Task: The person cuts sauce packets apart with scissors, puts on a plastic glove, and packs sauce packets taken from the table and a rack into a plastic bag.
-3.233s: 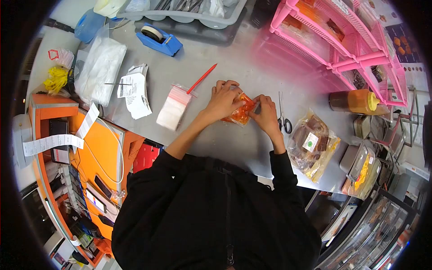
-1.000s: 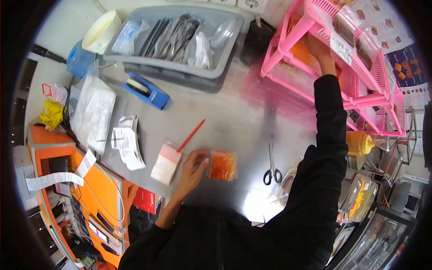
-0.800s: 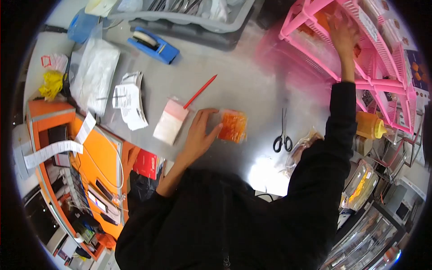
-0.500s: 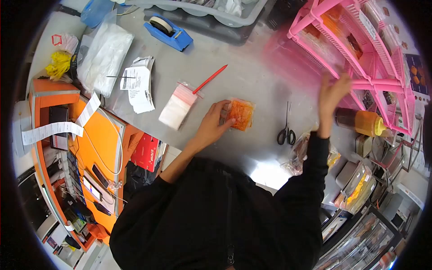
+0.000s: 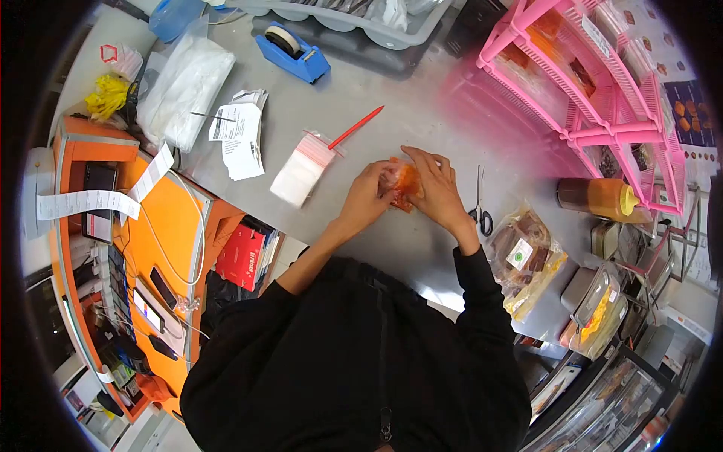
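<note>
Both my hands are around a clear packet with orange-red contents point(image 5: 407, 179) on the metal table. My left hand point(image 5: 366, 197) grips its left side, fingers closed on the crumpled plastic. From the right, my right hand point(image 5: 437, 188) holds the packet's top and right side with bent fingers. Left of my hands lies a stack of small clear bags point(image 5: 303, 169), with a red pen point(image 5: 357, 127) touching its upper corner. Black-handled scissors point(image 5: 480, 213) lie just right of my right hand. A larger bag with dark contents and a white label point(image 5: 521, 252) sits further right.
A pink tiered rack point(image 5: 602, 135) stands at the upper right, near a sauce bottle with a yellow cap point(image 5: 599, 197). At the back are a blue tape dispenser point(image 5: 295, 54) and a grey tray point(image 5: 346, 24). Paper slips on a spike point(image 5: 242, 139) are at the left.
My right hand has come back from the pink rack to the packet, and now both hands hold it. My left hand has closed from beside the packet onto its plastic.
</note>
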Motion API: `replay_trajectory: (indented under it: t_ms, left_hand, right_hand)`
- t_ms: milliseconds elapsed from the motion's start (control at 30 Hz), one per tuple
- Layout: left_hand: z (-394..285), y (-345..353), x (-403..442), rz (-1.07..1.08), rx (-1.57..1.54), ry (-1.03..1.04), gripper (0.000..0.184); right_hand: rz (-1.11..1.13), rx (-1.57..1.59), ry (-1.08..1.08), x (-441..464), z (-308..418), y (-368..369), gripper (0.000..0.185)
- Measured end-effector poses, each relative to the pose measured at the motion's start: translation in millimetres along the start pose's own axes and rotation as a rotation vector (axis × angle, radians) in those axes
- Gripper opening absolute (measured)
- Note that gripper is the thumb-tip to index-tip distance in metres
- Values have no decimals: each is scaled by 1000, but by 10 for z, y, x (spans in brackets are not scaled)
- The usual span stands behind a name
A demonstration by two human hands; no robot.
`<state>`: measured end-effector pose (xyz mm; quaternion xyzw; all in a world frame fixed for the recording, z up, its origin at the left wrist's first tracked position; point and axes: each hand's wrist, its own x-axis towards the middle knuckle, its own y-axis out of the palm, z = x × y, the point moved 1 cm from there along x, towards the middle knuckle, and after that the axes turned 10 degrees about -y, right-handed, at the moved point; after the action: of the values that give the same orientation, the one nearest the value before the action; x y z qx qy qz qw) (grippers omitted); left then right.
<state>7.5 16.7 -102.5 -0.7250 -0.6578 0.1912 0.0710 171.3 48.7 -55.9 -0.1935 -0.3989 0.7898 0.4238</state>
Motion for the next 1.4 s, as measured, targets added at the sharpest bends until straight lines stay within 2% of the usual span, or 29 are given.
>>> replay_trajectory:
  t_ms: [100, 200, 300, 433, 500, 600, 667, 800, 967, 1067, 1167, 1267, 1300, 1333, 1367, 1400]
  left_hand:
    - [-210, 68, -28, 60, -114, 49, 39]
    - [-319, 174, -53, 131, -157, 106, 36]
    - [-416, 216, -117, 118, -119, 220, 35]
    - [-474, 216, -200, -11, 13, 358, 34]
    - [-453, 215, -209, -27, 101, 381, 32]
    - [-297, 261, -181, 17, 222, 362, 27]
    - [-201, 313, -119, -6, 331, 393, 22]
    - [-165, 376, -32, -2, 326, 393, 13]
    - [-233, 358, 10, -10, 407, 431, 16]
    - [-347, 315, 59, -53, 337, 380, 18]
    - [-495, 232, 128, 58, -19, 128, 19]
    - [-497, 113, 196, -68, -36, 195, 22]
    - [-484, 49, 210, -95, 76, 221, 23]
    - [-455, -24, 198, -123, 188, 246, 24]
    - [-423, -76, 177, -152, 300, 267, 24]
    - [-375, -106, 162, -145, 304, 242, 25]
  right_hand:
    - [-2, -44, -77, -49, -3, -133, 69]
    - [176, 44, 16, -122, -142, -210, 52]
    - [119, 86, -36, -276, -158, -272, 33]
    - [-54, 67, -27, -491, -51, -326, 24]
    - [-221, 94, -49, -607, -82, -275, 22]
    - [-311, 65, 15, -702, -101, -156, 24]
    - [-291, -8, -14, -735, -152, -45, 28]
    - [-229, -163, -40, -737, -165, -10, 33]
    - [-155, -41, 22, -667, -231, -151, 27]
    - [-8, 128, 91, -568, -351, -293, 29]
    - [65, 360, 129, -380, -413, -675, 35]
    - [-122, 435, 178, -166, -654, -1230, 37]
    - [-223, 431, 230, -102, -837, -1411, 38]
    - [-364, 425, 178, 14, -790, -1722, 38]
    - [-505, 319, 187, 113, -864, -1956, 29]
    - [-523, 450, 463, 219, -927, -2233, 34]
